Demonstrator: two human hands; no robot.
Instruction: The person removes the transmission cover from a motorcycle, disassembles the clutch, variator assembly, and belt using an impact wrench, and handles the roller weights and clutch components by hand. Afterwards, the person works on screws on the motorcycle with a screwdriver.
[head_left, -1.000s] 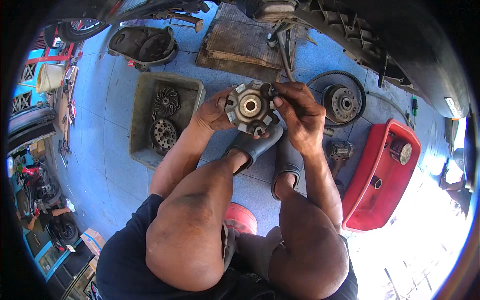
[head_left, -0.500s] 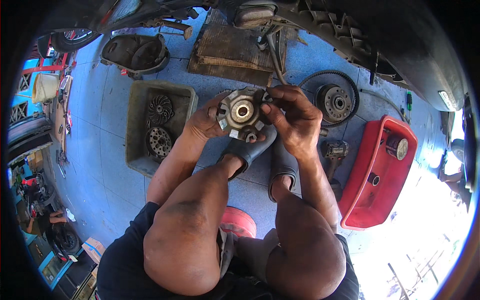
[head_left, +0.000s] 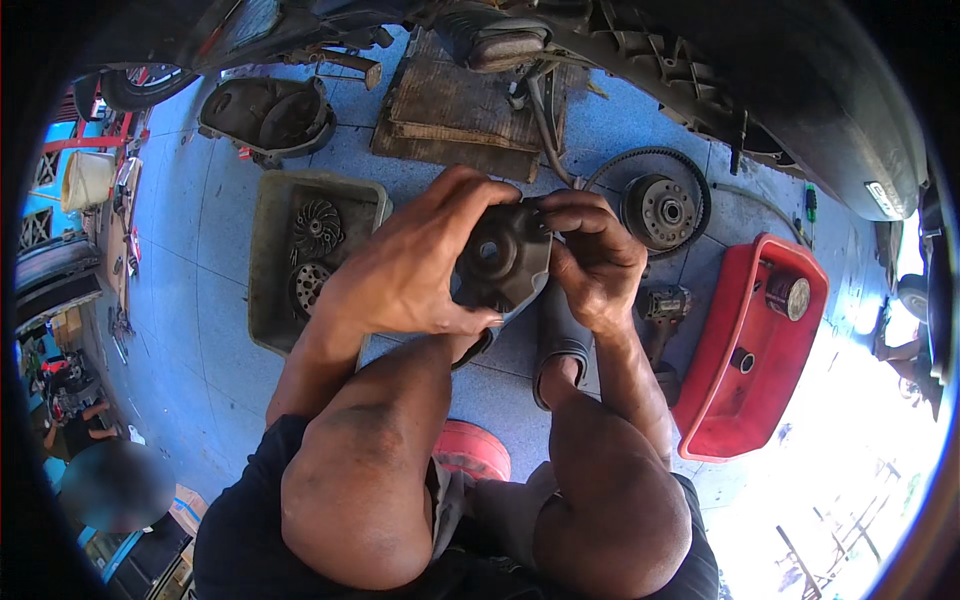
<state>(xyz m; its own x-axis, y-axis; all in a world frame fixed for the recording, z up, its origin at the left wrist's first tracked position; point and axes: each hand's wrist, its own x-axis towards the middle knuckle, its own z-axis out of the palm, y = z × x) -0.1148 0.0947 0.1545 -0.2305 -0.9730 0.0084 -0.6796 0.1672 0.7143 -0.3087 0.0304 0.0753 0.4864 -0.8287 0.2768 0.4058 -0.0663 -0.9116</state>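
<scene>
- Dark metal drive part [head_left: 500,262], round with a centre hole, is up off the blue tiled floor [head_left: 200,330], held above the person's knees and between both hands.
- Left hand [head_left: 410,265] wraps over its left side, fingers curled across the top edge, thumb underneath; a firm closed grip on the part.
- Right hand [head_left: 595,258] pinches its right edge, fingertips bent onto the upper rim; that grip is closed on the part too.
- Just left of the hands, a grey-green tray [head_left: 268,250] sits on the floor with two finned round pulley pieces [head_left: 315,228] inside.
- To the right, a clutch assembly with drive belt [head_left: 660,210] lies flat on the floor.
- Farther right, a red tray [head_left: 725,420] holds two small cylindrical parts.
- Under the hands, grey sandals [head_left: 562,345] show on the person's feet.
- At the top, a worn wooden board [head_left: 455,115] lies under the scooter body [head_left: 760,80].
</scene>
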